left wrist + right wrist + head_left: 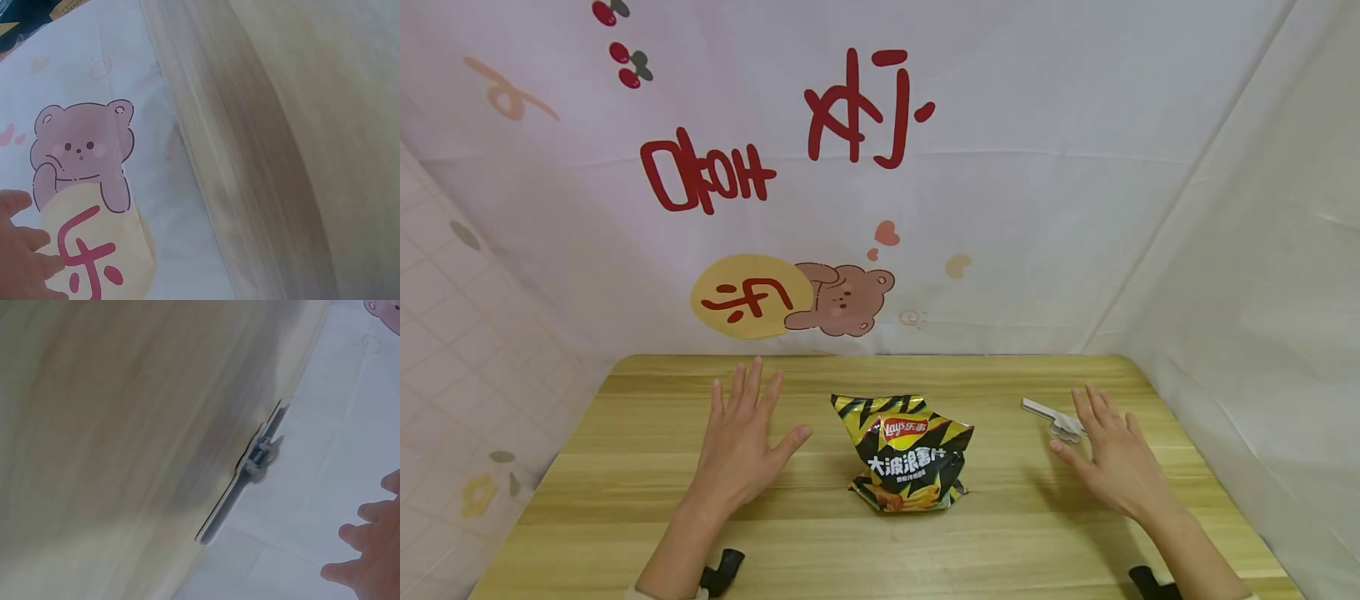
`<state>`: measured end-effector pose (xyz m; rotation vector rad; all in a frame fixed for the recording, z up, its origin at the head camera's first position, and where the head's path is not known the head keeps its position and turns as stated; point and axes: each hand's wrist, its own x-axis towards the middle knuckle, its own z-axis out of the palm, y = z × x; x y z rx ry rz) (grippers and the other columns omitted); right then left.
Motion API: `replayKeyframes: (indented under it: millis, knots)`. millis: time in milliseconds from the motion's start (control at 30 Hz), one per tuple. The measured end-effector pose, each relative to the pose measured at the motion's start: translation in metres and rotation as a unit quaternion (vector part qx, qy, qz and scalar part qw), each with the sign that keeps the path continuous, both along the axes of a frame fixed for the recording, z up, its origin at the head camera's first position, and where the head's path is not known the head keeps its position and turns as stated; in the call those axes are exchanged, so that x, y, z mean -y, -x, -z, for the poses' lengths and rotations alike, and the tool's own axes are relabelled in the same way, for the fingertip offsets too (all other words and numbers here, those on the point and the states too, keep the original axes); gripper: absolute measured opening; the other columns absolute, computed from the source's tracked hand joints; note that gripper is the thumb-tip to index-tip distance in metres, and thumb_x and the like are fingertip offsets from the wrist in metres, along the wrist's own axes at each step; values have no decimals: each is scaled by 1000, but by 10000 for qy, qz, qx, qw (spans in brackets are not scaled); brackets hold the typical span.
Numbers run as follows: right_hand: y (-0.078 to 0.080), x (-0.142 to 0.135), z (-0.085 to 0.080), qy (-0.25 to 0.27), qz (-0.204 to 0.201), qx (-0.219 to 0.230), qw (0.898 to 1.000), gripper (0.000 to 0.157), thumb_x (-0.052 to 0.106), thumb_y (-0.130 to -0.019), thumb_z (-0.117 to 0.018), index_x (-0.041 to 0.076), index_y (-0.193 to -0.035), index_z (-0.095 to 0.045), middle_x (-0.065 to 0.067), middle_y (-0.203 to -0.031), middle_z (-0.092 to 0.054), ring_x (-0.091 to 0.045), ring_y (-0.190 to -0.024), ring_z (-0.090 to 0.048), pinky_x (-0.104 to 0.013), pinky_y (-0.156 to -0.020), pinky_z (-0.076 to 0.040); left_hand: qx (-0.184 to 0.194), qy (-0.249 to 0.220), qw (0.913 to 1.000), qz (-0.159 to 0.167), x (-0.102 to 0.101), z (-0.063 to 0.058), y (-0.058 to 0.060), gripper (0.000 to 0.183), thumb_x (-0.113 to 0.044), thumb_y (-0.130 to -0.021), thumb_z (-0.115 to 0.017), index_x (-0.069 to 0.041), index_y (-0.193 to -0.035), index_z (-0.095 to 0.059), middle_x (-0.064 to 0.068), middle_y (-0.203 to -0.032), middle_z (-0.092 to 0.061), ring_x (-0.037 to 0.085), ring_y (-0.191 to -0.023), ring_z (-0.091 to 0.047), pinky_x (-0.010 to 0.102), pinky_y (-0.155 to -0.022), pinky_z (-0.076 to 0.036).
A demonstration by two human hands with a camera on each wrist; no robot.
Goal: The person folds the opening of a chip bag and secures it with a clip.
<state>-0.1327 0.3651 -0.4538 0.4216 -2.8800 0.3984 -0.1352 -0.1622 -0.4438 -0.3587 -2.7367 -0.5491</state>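
Observation:
A black and yellow bag of Lay's potato chips [917, 458] stands on the wooden table between the two hands, its top edge slanted. To its left, my left hand [741, 454] is held over the table with fingers spread and nothing in it. My right hand [1120, 467], also spread and holding nothing, is on the other side near a pale grey bag clip [1041, 408]. In the head view the fingers overlap one end of that clip. The right wrist view shows the whole clip [225, 509], long and narrow with a scalloped grip in the middle.
The wooden table [1000, 542] has rounded far corners and meets a white cloth backdrop [1037, 208] printed with red characters and a bear [850, 300]. More cloth hangs along both sides. Black angled pieces [726, 571] show beside each wrist.

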Motion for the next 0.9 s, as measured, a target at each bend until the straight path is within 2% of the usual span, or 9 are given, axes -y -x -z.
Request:
replayKeyframes:
  millis: [233, 467, 733, 900]
  knots:
    - [-1, 9, -4, 59, -74, -11, 10000, 88, 46, -104, -62, -2, -164, -20, -29, -170, -11, -53, -154, -16, -72, -120, -4, -151, -136, 9998, 45, -5, -3, 0, 88, -56, -96, -67, -5, -162, -37, 23, -172, -15, 44, -159, -8, 65, -124, 0]
    - [-4, 18, -6, 135, -167, -142, 9997, 90, 45, -103, -65, 1, -166, -18, -28, -170, -15, -56, -149, -26, -70, -120, -9, -456, -286, 9984, 175, -8, -5, 0, 89, -62, -97, -62, -5, -162, -37, 23, -171, -20, 44, -158, -13, 63, -124, -1]
    - [-3, 28, 0, 252, -207, -450, 9985, 90, 43, -100, -70, -3, -163, -25, -29, -168, -22, -60, -140, -38, -66, -119, -24, -748, -572, 9948, 393, -17, -9, 0, 88, -58, -95, -66, -6, -160, -40, 21, -170, -23, 43, -157, -17, 59, -126, 1]
    - [-3, 34, 4, 405, -216, -561, 9974, 91, 40, -98, -72, 4, -166, -23, -26, -169, -23, -61, -138, -39, -71, -111, -31, -937, -639, 9924, 468, -22, -11, 0, 88, -68, -97, -57, -7, -159, -41, 19, -170, -26, 44, -154, -25, 61, -125, -2]
